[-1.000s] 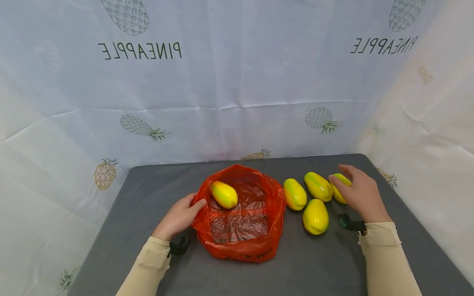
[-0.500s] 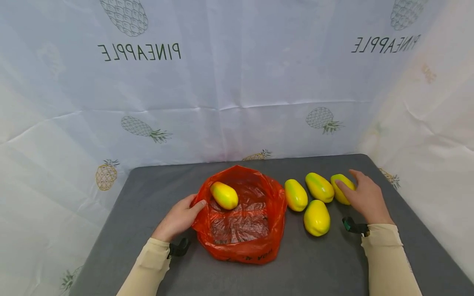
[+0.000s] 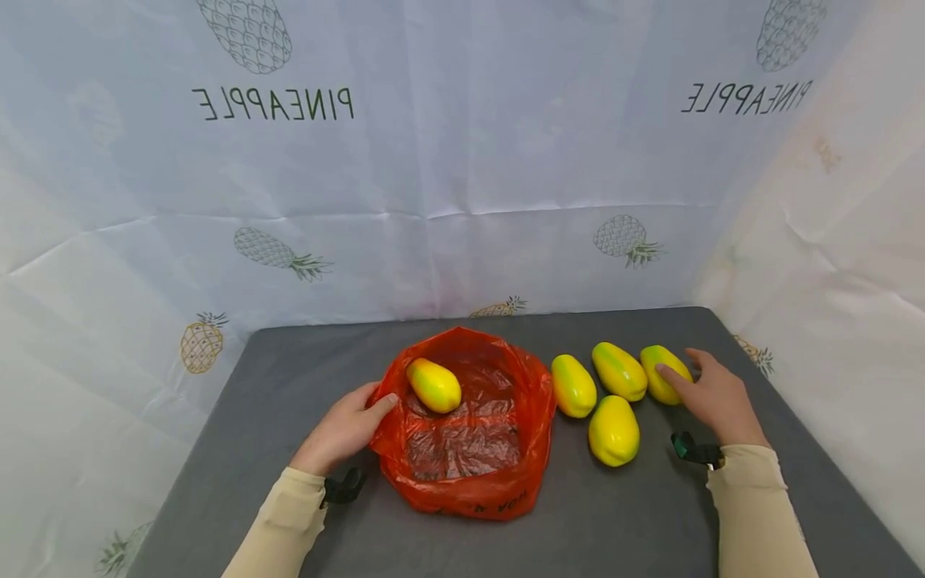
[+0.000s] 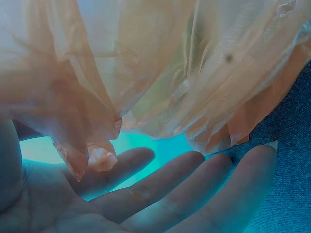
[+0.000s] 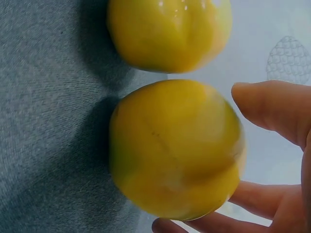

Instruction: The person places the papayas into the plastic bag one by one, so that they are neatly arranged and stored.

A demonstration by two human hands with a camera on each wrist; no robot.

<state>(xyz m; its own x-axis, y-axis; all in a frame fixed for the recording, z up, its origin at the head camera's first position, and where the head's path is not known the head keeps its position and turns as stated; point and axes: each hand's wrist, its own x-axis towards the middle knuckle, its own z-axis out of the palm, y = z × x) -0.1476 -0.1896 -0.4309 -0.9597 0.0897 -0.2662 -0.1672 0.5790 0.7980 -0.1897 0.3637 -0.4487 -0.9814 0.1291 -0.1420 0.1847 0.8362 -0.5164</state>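
Note:
A red plastic bag (image 3: 535, 474) stands with its mouth spread wide. Inside it, toward the far left, lies one yellow-green papaya (image 3: 434, 385). My left hand (image 3: 347, 429) pinches the bag's left rim, thumb over the edge and fingers outside; in the left wrist view the bag's thin film (image 4: 160, 73) hangs above these fingers. My right hand (image 3: 723, 397) is around the rightmost papaya (image 3: 661, 377) with spread fingers. The right wrist view shows that papaya (image 5: 175, 150) close up, the thumb (image 5: 272, 107) beside it and the fingertips reaching behind its lower side.
Right of the bag several more papayas lie on the grey table (image 3: 578, 530): one at the bag's edge (image 3: 574, 387), one behind (image 3: 619, 372), one nearer me (image 3: 613, 431). A white pineapple-print cloth (image 3: 462, 160) hangs behind and at the sides.
My right hand has come down and slightly right beside the rightmost papaya, uncovering more of it. My left hand keeps its hold on the bag.

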